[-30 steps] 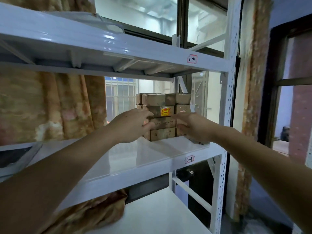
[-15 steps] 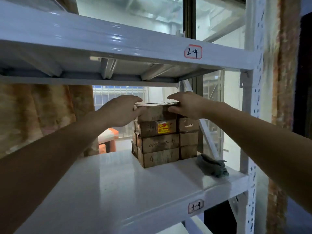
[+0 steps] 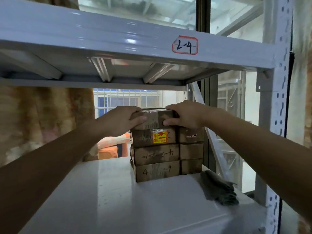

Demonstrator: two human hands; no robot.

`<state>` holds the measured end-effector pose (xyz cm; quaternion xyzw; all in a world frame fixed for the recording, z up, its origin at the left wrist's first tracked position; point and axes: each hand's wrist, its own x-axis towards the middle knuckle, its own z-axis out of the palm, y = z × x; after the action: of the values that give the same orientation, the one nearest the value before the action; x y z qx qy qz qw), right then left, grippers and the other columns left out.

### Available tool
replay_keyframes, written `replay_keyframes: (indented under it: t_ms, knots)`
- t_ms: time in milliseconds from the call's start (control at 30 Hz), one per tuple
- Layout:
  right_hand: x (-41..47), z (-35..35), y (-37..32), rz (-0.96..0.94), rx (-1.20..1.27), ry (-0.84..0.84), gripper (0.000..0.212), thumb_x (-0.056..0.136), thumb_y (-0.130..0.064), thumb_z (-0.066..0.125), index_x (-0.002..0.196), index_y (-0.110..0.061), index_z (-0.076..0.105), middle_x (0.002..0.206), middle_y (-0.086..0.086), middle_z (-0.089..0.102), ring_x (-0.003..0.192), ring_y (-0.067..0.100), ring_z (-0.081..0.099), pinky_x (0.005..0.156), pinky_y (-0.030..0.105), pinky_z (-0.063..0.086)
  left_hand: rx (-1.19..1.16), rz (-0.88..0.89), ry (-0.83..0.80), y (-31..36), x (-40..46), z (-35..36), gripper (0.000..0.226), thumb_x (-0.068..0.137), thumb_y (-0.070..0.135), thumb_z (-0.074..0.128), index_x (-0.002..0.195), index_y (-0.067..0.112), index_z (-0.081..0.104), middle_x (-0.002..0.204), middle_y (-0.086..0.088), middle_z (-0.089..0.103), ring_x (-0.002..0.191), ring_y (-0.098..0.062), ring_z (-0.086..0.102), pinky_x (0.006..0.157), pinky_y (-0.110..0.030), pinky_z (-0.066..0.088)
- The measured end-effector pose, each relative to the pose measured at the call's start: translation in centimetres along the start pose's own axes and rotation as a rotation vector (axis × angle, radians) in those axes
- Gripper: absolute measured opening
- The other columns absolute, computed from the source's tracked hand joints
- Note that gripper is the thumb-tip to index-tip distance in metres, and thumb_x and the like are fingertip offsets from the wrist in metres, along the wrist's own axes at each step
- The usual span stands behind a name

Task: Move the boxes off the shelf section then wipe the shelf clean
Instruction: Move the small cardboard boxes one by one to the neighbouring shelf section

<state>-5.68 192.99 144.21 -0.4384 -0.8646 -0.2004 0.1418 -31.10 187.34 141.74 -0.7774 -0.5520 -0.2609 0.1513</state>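
- Left hand [image 3: 121, 119]: grasps the left end of the top box [image 3: 154, 119], fingers over its upper edge, thumb on its front face.
- Right hand [image 3: 184, 115]: grasps the right end of the same box, in the same manner.
- Top box: crowns a stack of boxes [image 3: 157, 159], which stands toward the back right of the white shelf [image 3: 118, 208]; the second box down bears a yellow and red sticker [image 3: 160, 136].
- Dark cloth [image 3: 219, 190]: lies crumpled on the shelf, just right of the stack.
- Upper shelf beam [image 3: 101, 41]: carries a label reading "2-4" [image 3: 185, 45].
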Motion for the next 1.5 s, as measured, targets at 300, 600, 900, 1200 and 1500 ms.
replay_keyframes:
  t_ms: [300, 600, 900, 1200, 1500]
  knots:
    - [0.5, 1.3, 0.5, -0.058, 0.009, 0.139, 0.085, 0.081, -0.082, 0.036, 0.147, -0.029, 0.033, 0.114, 0.005, 0.065, 0.104, 0.023, 0.058, 0.088, 0.044, 0.05, 0.142, -0.034, 0.101, -0.1, -0.7, 0.6, 0.061, 0.094, 0.066, 0.036, 0.144, 0.032, 0.043, 0.142, 0.006, 0.053, 0.12, -0.02, 0.054, 0.09, -0.035, 0.039]
    - [0.3, 0.4, 0.2, -0.066, 0.107, 0.19, 0.07, 0.086, -0.07, 0.05, 0.14, -0.025, 0.045, 0.117, 0.005, 0.065, 0.1, 0.02, 0.058, 0.084, 0.037, 0.049, 0.148, 0.028, 0.109, -0.2, 0.0, 0.1, 0.059, 0.096, 0.064, 0.034, 0.142, 0.028, 0.044, 0.139, 0.003, 0.055, 0.119, -0.023, 0.054, 0.088, -0.036, 0.04]
    - [-1.5, -2.6, -2.9, -0.033, 0.111, 0.345, 0.052, 0.092, -0.049, 0.058, 0.136, -0.022, 0.052, 0.124, 0.004, 0.064, 0.111, 0.023, 0.057, 0.081, 0.028, 0.04, 0.1, 0.146, 0.241, -0.6, -0.6, -1.0, 0.042, 0.1, 0.053, 0.034, 0.127, 0.027, 0.053, 0.122, -0.001, 0.063, 0.108, -0.026, 0.06, 0.087, -0.043, 0.049]
    - [-4.9, -3.3, -9.4, 0.075, 0.09, 0.395, 0.06, 0.091, -0.062, 0.05, 0.139, -0.026, 0.049, 0.111, 0.007, 0.068, 0.099, 0.024, 0.061, 0.081, 0.033, 0.048, 0.073, 0.211, 0.327, -1.9, -6.1, -4.0, 0.034, 0.101, 0.05, 0.031, 0.123, 0.032, 0.05, 0.107, 0.008, 0.057, 0.094, -0.018, 0.056, 0.075, -0.038, 0.046]
    - [-5.7, -2.2, -20.0, -0.072, 0.28, 0.389, 0.064, 0.089, -0.064, 0.051, 0.141, -0.028, 0.046, 0.118, 0.004, 0.067, 0.104, 0.023, 0.06, 0.087, 0.04, 0.051, 0.182, 0.031, 0.225, -5.9, -18.1, -8.7, 0.042, 0.099, 0.052, 0.031, 0.132, 0.032, 0.047, 0.123, 0.006, 0.059, 0.107, -0.017, 0.057, 0.087, -0.038, 0.049]
